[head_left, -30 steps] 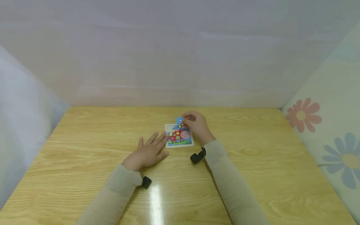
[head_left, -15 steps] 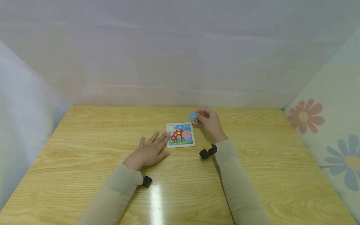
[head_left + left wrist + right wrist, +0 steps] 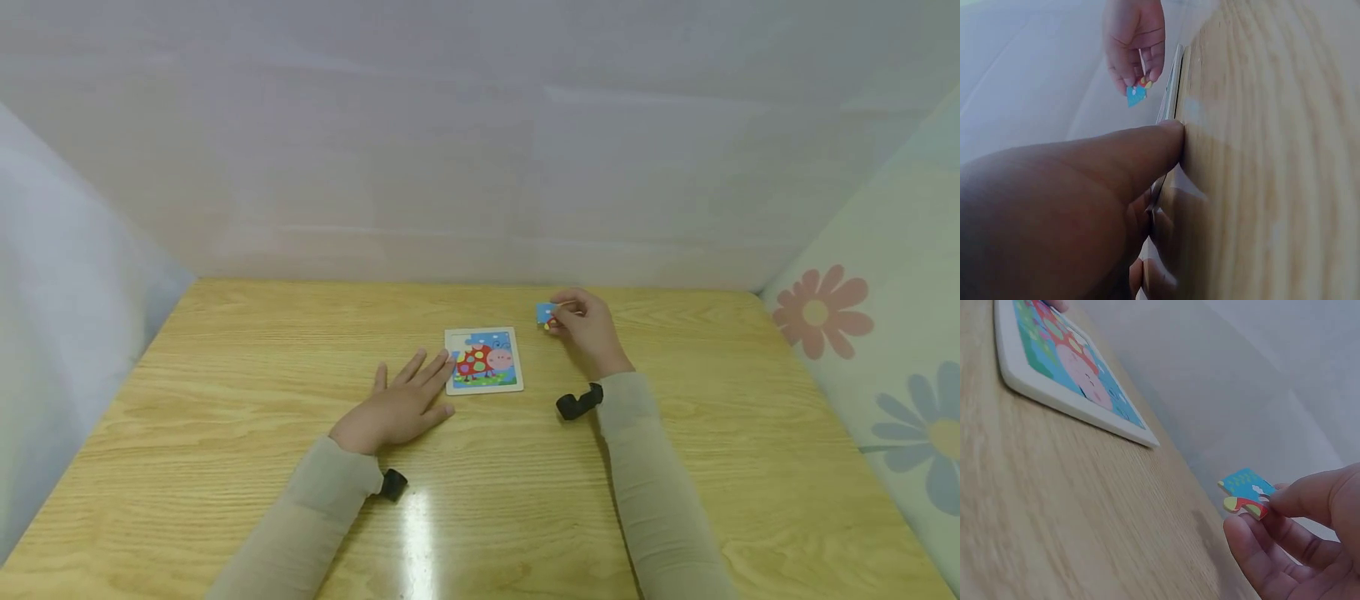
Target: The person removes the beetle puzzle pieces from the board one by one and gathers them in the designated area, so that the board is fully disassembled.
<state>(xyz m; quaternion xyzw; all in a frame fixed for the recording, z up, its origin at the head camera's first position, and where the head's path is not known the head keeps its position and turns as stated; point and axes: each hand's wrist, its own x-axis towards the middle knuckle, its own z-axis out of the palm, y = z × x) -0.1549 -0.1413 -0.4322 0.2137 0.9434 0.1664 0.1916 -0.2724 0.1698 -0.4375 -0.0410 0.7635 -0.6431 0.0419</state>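
My right hand (image 3: 592,331) pinches a blue jigsaw piece (image 3: 1247,490) with red and yellow at one end, held over the table to the right of the puzzle. The puzzle board (image 3: 484,360) lies flat, a white-rimmed square showing a red spotted ladybug with a pink face. A pale gap shows in the picture at its upper left corner. Fingers spread and palm down, my left hand (image 3: 393,410) rests on the table, with fingertips at the board's left rim. In the left wrist view the board appears edge-on behind the left thumb (image 3: 1147,153).
A wood-grained table (image 3: 225,400) lies under everything, with a pale cloth wall (image 3: 480,167) along its far edge. Another wall with printed flowers (image 3: 823,312) borders the right side. Black camera mounts (image 3: 577,405) sit on both wrists.
My right hand has lifted the jigsaw piece away from the board's upper left area and carried it right, off the board. The left hand has stayed at the left rim.
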